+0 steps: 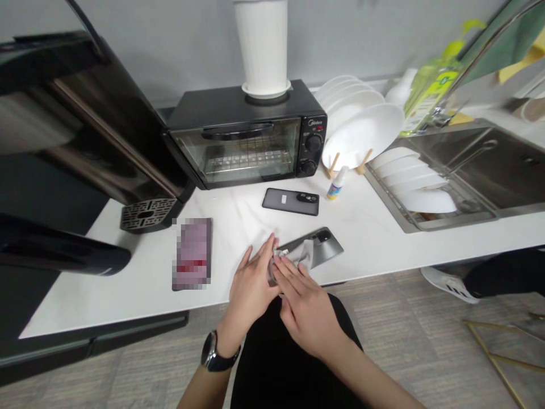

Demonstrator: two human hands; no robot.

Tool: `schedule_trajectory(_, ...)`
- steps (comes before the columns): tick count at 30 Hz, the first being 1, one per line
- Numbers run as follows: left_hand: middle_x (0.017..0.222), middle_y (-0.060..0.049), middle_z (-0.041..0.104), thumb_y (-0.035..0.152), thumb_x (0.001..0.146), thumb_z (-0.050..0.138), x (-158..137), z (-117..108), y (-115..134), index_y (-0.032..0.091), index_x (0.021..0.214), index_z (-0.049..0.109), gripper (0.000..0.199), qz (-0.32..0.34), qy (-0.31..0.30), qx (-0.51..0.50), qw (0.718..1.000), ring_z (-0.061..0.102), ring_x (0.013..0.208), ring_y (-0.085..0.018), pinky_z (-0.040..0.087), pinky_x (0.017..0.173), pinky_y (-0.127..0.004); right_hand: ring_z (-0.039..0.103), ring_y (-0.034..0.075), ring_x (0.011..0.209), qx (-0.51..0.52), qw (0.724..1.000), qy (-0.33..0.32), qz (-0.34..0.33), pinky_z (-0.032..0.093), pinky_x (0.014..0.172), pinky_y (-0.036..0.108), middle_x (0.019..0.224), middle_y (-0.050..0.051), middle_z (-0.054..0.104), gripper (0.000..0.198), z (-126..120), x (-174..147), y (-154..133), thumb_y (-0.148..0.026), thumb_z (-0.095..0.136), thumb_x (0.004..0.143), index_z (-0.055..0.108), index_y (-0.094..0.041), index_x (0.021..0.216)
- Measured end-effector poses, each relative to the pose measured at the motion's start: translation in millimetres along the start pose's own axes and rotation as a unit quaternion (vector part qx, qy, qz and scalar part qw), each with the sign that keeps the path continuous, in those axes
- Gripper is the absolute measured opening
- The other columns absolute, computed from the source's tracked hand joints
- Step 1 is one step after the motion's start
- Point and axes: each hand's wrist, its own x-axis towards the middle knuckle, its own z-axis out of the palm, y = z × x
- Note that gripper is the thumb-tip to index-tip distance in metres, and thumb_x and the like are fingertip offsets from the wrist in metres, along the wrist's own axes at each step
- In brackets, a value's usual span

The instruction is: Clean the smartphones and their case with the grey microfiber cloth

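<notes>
A silver smartphone [330, 247] lies on the white counter, its camera end pointing right. A grey cloth [307, 253] is bunched over its left and middle part. My right hand [307, 304] presses the cloth onto the phone with its fingers together. My left hand [253, 281] is at the phone's left end, its thumb and fingers around that end; the contact is partly hidden by the cloth and my right hand. Just behind lies a dark phone case [289, 201] with a camera cutout. A small spray bottle [336, 184] stands upright right of the case.
A pixelated flat device [193, 254] lies on the left of the counter [149, 295]. Behind stand a toaster oven [242, 145] with a white pot [264, 45] and a black drinks machine [106, 113]. Right are racked plates [361, 133] and a sink [498, 165]. Another person's shoe [447, 284] shows.
</notes>
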Motion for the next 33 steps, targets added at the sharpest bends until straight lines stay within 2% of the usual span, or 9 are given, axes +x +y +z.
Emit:
schedule_trajectory(4,0.158,-0.009,0.055,0.039,0.090,0.078,3.3,-0.4,0.7,0.028,0.167,0.008,0.105,0.008,0.010,-0.011,1.000,0.058,0.142,-0.025,0.031,0.130,-0.050,0.035,0.024,0.158,-0.029,0.998,0.012,0.045,0.035,0.127,0.055,0.167,0.007,0.043,0.071,-30.1,-27.0,52.8,-0.007,0.040,0.092,0.039,-0.019,0.162)
schedule_trajectory(8,0.157,-0.009,0.057,0.044,0.090,0.077,6.2,-0.7,-0.1,0.029,0.167,0.008,0.105,0.004,0.005,-0.011,1.000,0.058,0.142,-0.026,0.031,0.130,-0.051,0.035,0.031,0.157,-0.089,0.985,0.080,0.122,0.034,0.126,0.062,0.168,0.012,0.039,0.066,-39.3,-10.9,88.4,-0.018,0.044,0.098,0.035,-0.018,0.164)
schedule_trajectory(10,0.158,-0.008,0.056,0.041,0.092,0.075,6.1,-0.6,-0.7,0.029,0.167,0.008,0.102,0.007,0.005,-0.012,1.000,0.057,0.144,-0.025,0.031,0.130,-0.051,0.034,0.033,0.157,-0.093,0.983,0.090,0.129,0.032,0.126,0.062,0.167,0.016,0.038,0.064,-29.1,9.8,78.3,-0.022,0.046,0.099,0.040,-0.011,0.161)
schedule_trajectory(13,0.160,-0.009,0.053,0.025,0.094,0.066,4.0,-0.3,-1.7,0.027,0.168,0.004,0.096,0.013,-0.002,-0.010,1.000,0.056,0.145,-0.023,0.028,0.131,-0.049,0.034,0.032,0.157,-0.051,0.995,0.060,0.069,0.032,0.128,0.058,0.166,0.020,0.040,0.064,-5.1,33.7,35.7,-0.021,0.047,0.095,0.044,-0.004,0.157)
schedule_trajectory(16,0.163,-0.011,0.049,0.014,0.092,0.059,1.8,-0.1,-1.8,0.026,0.169,0.002,0.097,0.007,-0.011,-0.006,1.000,0.056,0.145,-0.021,0.026,0.132,-0.047,0.032,0.030,0.158,-0.009,0.999,0.028,0.019,0.035,0.128,0.054,0.167,0.021,0.037,0.070,7.2,27.0,-0.7,-0.018,0.047,0.092,0.039,0.000,0.159)
schedule_trajectory(18,0.162,-0.010,0.050,0.018,0.093,0.063,1.7,-0.1,-1.1,0.027,0.168,0.004,0.096,-0.004,-0.010,-0.017,1.000,0.055,0.146,-0.021,0.025,0.132,-0.048,0.033,0.027,0.158,0.000,1.000,0.003,0.005,0.035,0.128,0.054,0.167,0.016,0.039,0.070,0.7,7.5,-0.7,-0.013,0.044,0.092,0.038,-0.005,0.161)
schedule_trajectory(21,0.162,-0.009,0.050,0.034,0.093,0.073,3.5,-0.5,0.1,0.028,0.168,0.008,0.099,-0.004,-0.011,-0.034,0.999,0.056,0.145,-0.023,0.026,0.132,-0.049,0.035,0.023,0.157,-0.020,0.999,-0.013,0.021,0.032,0.129,0.056,0.167,0.006,0.041,0.071,-23.2,-21.2,35.7,-0.009,0.041,0.094,0.035,-0.021,0.164)
schedule_trajectory(26,0.162,-0.008,0.050,0.042,0.091,0.078,5.7,-0.8,0.1,0.032,0.167,0.011,0.102,-0.003,-0.009,-0.032,0.999,0.057,0.143,-0.024,0.026,0.132,-0.051,0.032,0.030,0.158,-0.096,0.987,0.068,0.109,0.034,0.126,0.062,0.170,0.012,0.034,0.066,-38.7,-12.7,88.1,-0.017,0.039,0.102,0.030,-0.018,0.166)
schedule_trajectory(33,0.162,-0.010,0.050,0.010,0.090,0.060,2.6,-0.2,-3.8,0.028,0.169,0.001,0.100,0.008,-0.009,-0.013,1.000,0.057,0.143,-0.023,0.028,0.132,-0.051,0.035,0.028,0.157,-0.006,0.999,0.037,0.005,0.036,0.127,0.055,0.165,0.020,0.040,0.067,2.3,29.2,9.5,-0.016,0.046,0.096,0.038,-0.004,0.161)
